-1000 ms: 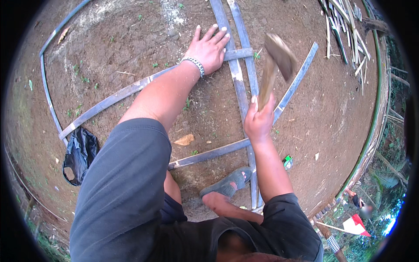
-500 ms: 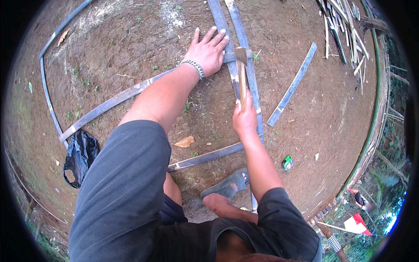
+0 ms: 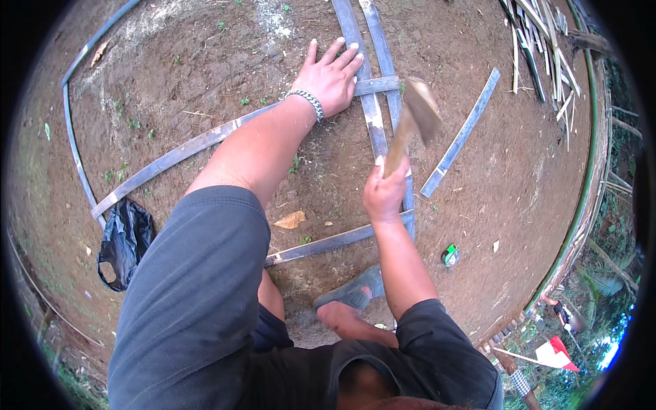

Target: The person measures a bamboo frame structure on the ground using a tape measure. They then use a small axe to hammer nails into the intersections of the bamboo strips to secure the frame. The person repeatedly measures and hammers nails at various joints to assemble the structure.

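In my right hand is a hatchet, gripped by its wooden handle. Its head, blurred by motion, is raised beside the outer of two long bamboo slats. My left hand presses down with spread fingers where a cross slat meets the inner long slat. The cross slat runs left under my forearm toward another long strip. Nearer my feet, a second cross slat reaches to the outer slat.
A loose bamboo strip lies to the right. Past it, split sticks are piled near the green edge pole. A small green tape measure sits by my right arm; a black plastic bag lies left. My sandalled foot is below.
The hatchet head has swung up and to the right, off the slat joint, and now tilts. My left hand stays pressed in nearly the same place.
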